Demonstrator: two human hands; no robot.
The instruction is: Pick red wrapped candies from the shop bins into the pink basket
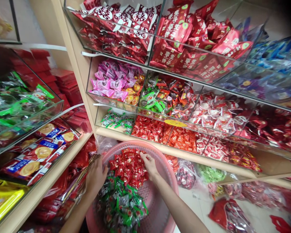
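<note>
A round pink plastic basket (pixel 163 161) with holes in its wall stands low in front of me. Red wrapped candies (pixel 128 166) lie heaped in its far part, and clear-and-green wrapped sweets (pixel 122 205) fill the near left. At the left rim is my left hand (pixel 95 174), closed over the edge, its fingertips partly hidden. Inside the basket, my right hand (pixel 149 165) reaches to the right side of the red heap. Its fingers are bent together against the candies, and some of their tips are hidden.
Shelves with clear-fronted bins (pixel 145 111) of sweets rise just beyond the basket. A wooden shelf edge (pixel 45 179) runs close on the left, above red packets. Bagged candies (pixel 230 215) lie on the floor (pixel 192 207) at the right.
</note>
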